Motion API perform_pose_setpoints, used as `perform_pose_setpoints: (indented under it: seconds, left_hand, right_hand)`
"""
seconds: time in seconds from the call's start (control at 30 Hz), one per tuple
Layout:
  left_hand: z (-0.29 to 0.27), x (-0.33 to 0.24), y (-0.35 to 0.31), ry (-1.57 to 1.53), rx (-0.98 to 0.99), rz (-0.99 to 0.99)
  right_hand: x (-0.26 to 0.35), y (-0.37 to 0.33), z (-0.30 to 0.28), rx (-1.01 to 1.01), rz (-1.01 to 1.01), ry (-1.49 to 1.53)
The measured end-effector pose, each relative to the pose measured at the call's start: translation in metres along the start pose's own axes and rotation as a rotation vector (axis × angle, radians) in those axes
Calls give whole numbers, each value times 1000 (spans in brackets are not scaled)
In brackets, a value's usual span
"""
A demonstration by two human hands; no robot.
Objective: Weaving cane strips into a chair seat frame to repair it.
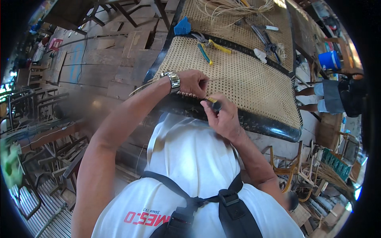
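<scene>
A woven cane panel (254, 95) in a dark, glossy frame (274, 129) lies before me. My left hand (194, 82), with a metal watch on its wrist, is closed over the panel's near edge. A thin cane strand (216, 79) runs out to the right from its curled fingers. Close beside it, my right hand (225, 117) grips a hand tool (215, 104) with a black and yellow handle. The tool's tip is hidden at the edge, so its exact kind cannot be told. A row of looped cane (186, 95) shows along the frame below my left wrist.
On the panel lie pliers (204, 48) with yellow and green handles, a blue object (182, 27), more metal tools (262, 36) and loose cane strands (234, 7). A person (333, 95) stands at the right near a blue bucket (329, 60). Wooden chair frames (43, 139) crowd the left.
</scene>
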State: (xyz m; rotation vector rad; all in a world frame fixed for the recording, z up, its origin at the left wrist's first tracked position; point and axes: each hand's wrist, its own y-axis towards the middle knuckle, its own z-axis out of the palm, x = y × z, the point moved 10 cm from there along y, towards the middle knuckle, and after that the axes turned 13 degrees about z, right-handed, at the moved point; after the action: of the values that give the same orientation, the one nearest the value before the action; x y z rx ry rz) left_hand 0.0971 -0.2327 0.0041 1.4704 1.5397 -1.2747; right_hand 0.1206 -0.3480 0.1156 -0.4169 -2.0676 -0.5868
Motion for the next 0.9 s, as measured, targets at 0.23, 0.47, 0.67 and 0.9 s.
perform_pose_setpoints:
  seconds: [0.23, 0.47, 0.67, 0.9]
  left_hand:
    - [-2, 6, -6, 49, -12, -29]
    - [9, -47, -51, 420, -520, 95]
    - [37, -58, -147, 164, -689, 53]
    - [74, 0, -273, -167, -1029, -391]
  right_hand:
    - [18, 6, 2, 103, -85, -15]
    - [-46, 108, -97, -141, 248, -446]
    - [-211, 196, -68, 22, 396, -734]
    - [-346, 230, -89, -260, 795, 28]
